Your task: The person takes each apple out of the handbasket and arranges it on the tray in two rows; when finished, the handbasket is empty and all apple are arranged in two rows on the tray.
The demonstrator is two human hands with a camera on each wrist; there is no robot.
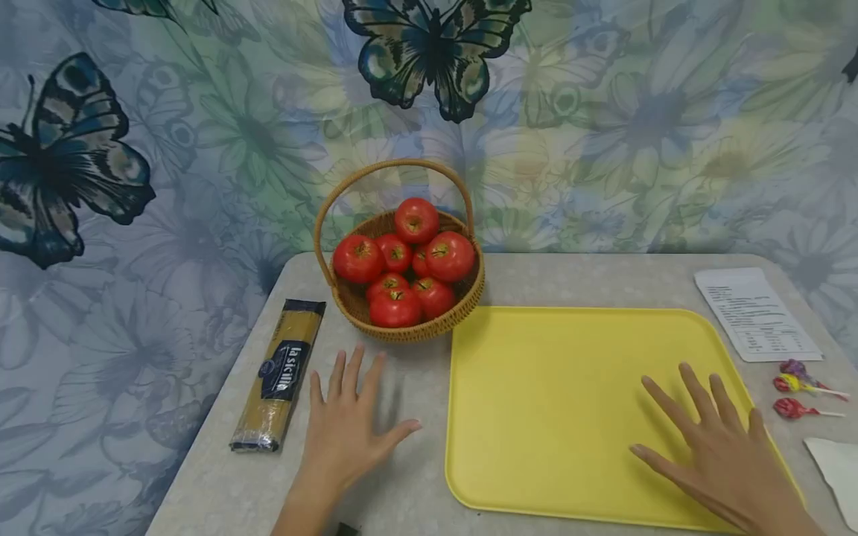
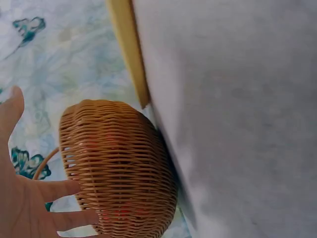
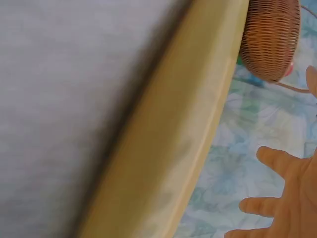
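My left hand [image 1: 345, 428] hovers with fingers spread between a pack of spaghetti [image 1: 276, 380] and a yellow tray [image 1: 550, 417], holding nothing. Just beyond its fingertips stands a wicker basket [image 1: 429, 333] with an arched handle, filled with several red tomatoes [image 1: 395, 307]. In the left wrist view the basket [image 2: 119, 163] shows its woven side, past the spread fingers. Over the right part of the tray, my right hand [image 1: 720, 454] is held with its fingers spread and nothing in it. The right wrist view shows the tray's edge [image 3: 198, 163] beside that hand [image 3: 297, 198].
A printed sheet [image 1: 757, 313] lies at the back right of the table. Below it are wrapped lollipops [image 1: 794, 408], and a white paper [image 1: 838, 469] sits at the right edge. Butterfly-patterned cloth [image 1: 603, 149] hangs behind the table. A small dark object [image 1: 347, 529] shows at the front edge.
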